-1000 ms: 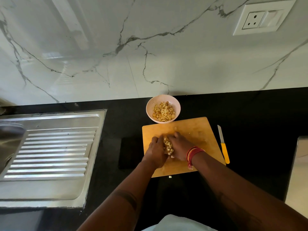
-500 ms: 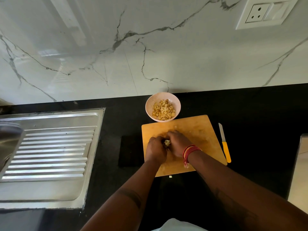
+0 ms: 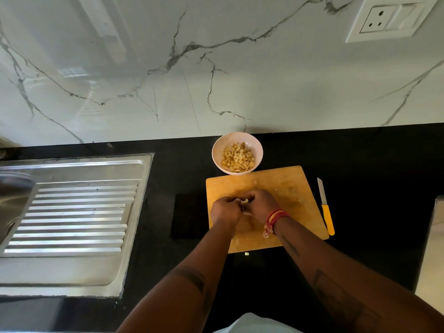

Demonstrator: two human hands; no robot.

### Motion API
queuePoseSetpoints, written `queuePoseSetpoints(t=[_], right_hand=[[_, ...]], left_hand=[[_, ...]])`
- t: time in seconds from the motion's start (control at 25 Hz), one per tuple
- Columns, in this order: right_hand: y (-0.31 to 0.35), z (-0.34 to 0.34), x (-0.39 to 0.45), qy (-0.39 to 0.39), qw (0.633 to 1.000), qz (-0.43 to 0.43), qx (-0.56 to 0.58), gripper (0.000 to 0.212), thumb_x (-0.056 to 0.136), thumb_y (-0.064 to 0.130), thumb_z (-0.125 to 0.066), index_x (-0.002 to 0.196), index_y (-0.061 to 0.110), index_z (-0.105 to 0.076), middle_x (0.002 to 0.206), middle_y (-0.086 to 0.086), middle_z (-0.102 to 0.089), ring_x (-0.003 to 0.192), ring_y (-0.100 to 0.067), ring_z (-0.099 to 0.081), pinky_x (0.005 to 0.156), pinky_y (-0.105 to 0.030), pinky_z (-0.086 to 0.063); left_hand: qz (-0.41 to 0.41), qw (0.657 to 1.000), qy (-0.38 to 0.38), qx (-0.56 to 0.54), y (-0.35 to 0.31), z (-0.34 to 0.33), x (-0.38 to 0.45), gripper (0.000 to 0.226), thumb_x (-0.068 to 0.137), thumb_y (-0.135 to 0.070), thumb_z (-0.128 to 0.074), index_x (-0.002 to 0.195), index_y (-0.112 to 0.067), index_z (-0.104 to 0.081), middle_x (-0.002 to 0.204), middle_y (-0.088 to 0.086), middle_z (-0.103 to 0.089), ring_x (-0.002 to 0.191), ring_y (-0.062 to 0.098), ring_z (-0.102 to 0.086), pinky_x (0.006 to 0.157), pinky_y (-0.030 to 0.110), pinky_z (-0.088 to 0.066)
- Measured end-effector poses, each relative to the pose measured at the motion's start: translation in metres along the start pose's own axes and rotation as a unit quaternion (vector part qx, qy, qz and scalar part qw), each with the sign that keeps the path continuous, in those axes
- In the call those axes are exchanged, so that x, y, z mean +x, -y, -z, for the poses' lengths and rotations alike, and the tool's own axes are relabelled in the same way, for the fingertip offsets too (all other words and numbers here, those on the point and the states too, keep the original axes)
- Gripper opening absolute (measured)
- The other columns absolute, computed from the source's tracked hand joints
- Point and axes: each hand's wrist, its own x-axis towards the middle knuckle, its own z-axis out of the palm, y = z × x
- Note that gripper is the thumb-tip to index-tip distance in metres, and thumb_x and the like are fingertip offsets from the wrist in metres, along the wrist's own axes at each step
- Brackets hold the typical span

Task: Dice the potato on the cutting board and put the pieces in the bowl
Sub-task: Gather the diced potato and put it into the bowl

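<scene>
**Both hands cupped around the last potato pieces on the board**

Nearest the camera, two bare forearms reach forward over the black counter [image 3: 153, 272]. One stray potato cube [image 3: 246, 254] lies on the counter just off the near edge of the cutting board [image 3: 293, 188].

On the board, the left hand [image 3: 225, 211] and the right hand [image 3: 263, 205] are pressed together, fingers curled inward and closed around a small heap of potato pieces [image 3: 244, 201]; only a few pale cubes show in the gap between the hands. A red and orange thread band [image 3: 275, 216] circles the right wrist. The rest of the board is bare wood with faint wet marks.

To the right of the board, apart from it, a knife [image 3: 325, 207] with a yellow handle lies on the counter, blade pointing far. To the left, well apart, the ribbed steel drainboard [image 3: 77, 212] of a sink is set into the counter.

Beyond the board, touching or just beside its far edge, stands a pale bowl [image 3: 217, 150] holding diced potato [image 3: 237, 157]. Behind it rises the white marble wall [image 3: 144, 68], with a socket [image 3: 389, 19] at the far right.
</scene>
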Motion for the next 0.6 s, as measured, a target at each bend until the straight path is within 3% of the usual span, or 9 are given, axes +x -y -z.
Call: queuePoseSetpoints(t=[0.08,0.2,0.28,0.48,0.6], right_hand=[[-0.005,0.003,0.000,0.014,0.998,-0.027,0.047,0.023,0.084,0.016,-0.084,0.106,0.019,-0.077,0.095,0.006,-0.075,0.092,-0.011,-0.070,0.080,-0.026,-0.056],[-0.006,0.009,0.002,0.051,0.973,-0.078,0.213,0.021,0.083,0.002,-0.083,0.102,0.007,-0.077,0.103,-0.012,-0.078,0.098,-0.026,-0.075,0.092,-0.043,-0.061],[0.000,0.016,0.002,0.061,0.948,-0.093,0.298,0.017,0.086,-0.005,-0.077,0.103,-0.002,-0.073,0.108,-0.021,-0.076,0.100,-0.032,-0.075,0.093,-0.046,-0.060],[0.018,0.040,0.002,0.083,0.939,-0.071,0.325,0.023,0.087,-0.008,-0.074,0.109,-0.009,-0.069,0.108,-0.026,-0.074,0.102,-0.036,-0.075,0.092,-0.044,-0.061],[0.032,0.057,0.009,0.074,0.947,-0.051,0.309,0.023,0.087,-0.007,-0.074,0.110,-0.007,-0.070,0.107,-0.024,-0.075,0.101,-0.034,-0.075,0.085,-0.038,-0.063]], left_hand=[[0.027,0.999,0.006,-0.028,0.002,0.001,0.005,0.007,0.097,-0.027,-0.068,0.099,-0.026,-0.074,0.094,-0.003,-0.073,0.087,0.014,-0.070,0.083,0.036,-0.061],[0.055,0.994,0.064,-0.074,0.001,0.006,0.011,0.010,0.093,-0.025,-0.073,0.100,-0.019,-0.078,0.092,0.002,-0.078,0.090,0.020,-0.074,0.088,0.041,-0.062],[0.061,0.990,0.083,-0.101,-0.005,0.010,0.012,0.009,0.093,-0.020,-0.074,0.098,-0.015,-0.079,0.089,0.005,-0.079,0.089,0.020,-0.075,0.090,0.041,-0.061],[0.064,0.981,0.107,-0.148,-0.033,0.014,0.005,0.010,0.095,-0.011,-0.071,0.101,-0.006,-0.077,0.093,0.011,-0.079,0.074,0.016,-0.074,0.081,0.030,-0.062],[0.059,0.980,0.111,-0.156,-0.056,0.014,0.008,0.013,0.094,-0.011,-0.072,0.106,-0.006,-0.074,0.097,0.013,-0.078,0.073,0.016,-0.074,0.088,0.033,-0.061]])
